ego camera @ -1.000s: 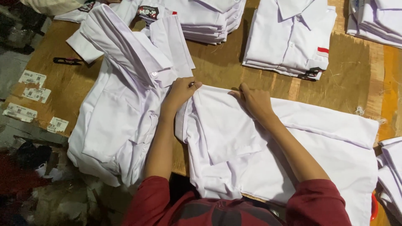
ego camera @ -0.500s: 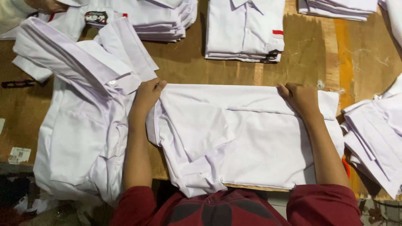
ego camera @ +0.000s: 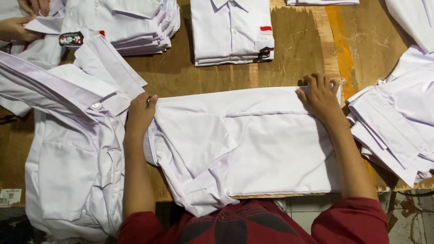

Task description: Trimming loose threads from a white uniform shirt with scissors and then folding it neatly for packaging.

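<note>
Between my two hands lies one white shirt (ego camera: 253, 144), spread flat on the wooden tabletop (ego camera: 294, 49). My left hand (ego camera: 141, 113) presses flat on its left edge, and my right hand (ego camera: 322, 97) rests fingers spread on its far right corner; neither grips anything. Beyond them I count two stacks of folded shirts (ego camera: 231, 31) (ego camera: 131, 25). Another person's hand (ego camera: 16, 28) touches the pile far left.

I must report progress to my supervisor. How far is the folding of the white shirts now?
Done: two neat stacks of folded shirts lie at the far edge of the wooden table. In hand: one white shirt lies face down, partly folded, with the left hand and the right hand pressing its two top corners. Left: a loose pile of unfolded shirts waits on the left.
</note>
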